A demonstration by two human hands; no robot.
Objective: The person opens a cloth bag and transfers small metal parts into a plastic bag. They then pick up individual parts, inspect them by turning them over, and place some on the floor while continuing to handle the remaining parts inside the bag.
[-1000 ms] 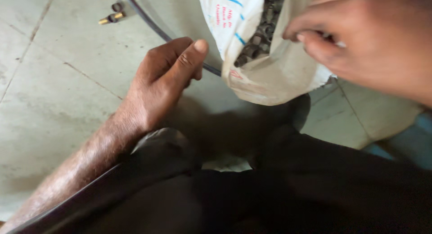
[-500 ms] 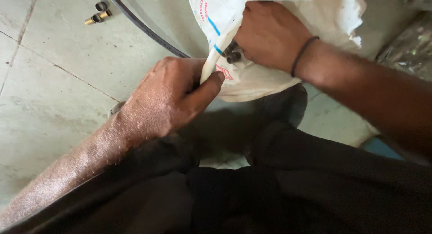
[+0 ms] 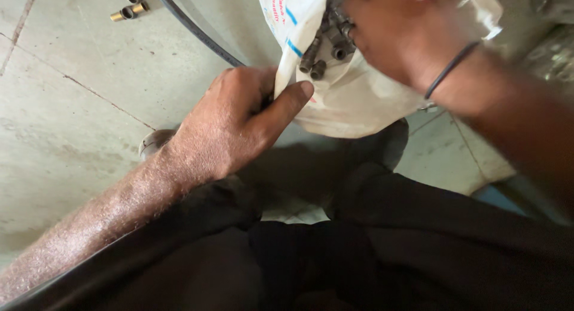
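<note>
A white woven sack (image 3: 365,102) with red and blue print lies open on the floor in front of my knees. Several small dark metal fittings (image 3: 326,45) fill its mouth. My left hand (image 3: 233,123) pinches the sack's left edge between thumb and fingers. My right hand (image 3: 406,33), with a thin black band on the wrist, reaches into the sack's mouth among the fittings; its fingertips are hidden, so whether it holds any is unclear.
I crouch in dark trousers (image 3: 359,251) on a grey tiled floor (image 3: 78,108). A black hose (image 3: 191,27) curves across the top. Two small brass fittings (image 3: 128,9) lie at the upper left. A round metal piece (image 3: 152,142) peeks out behind my left wrist.
My left hand closed on the sack's edge and holds it open. My right hand went from gripping the sack's top to reaching inside among the fittings.
</note>
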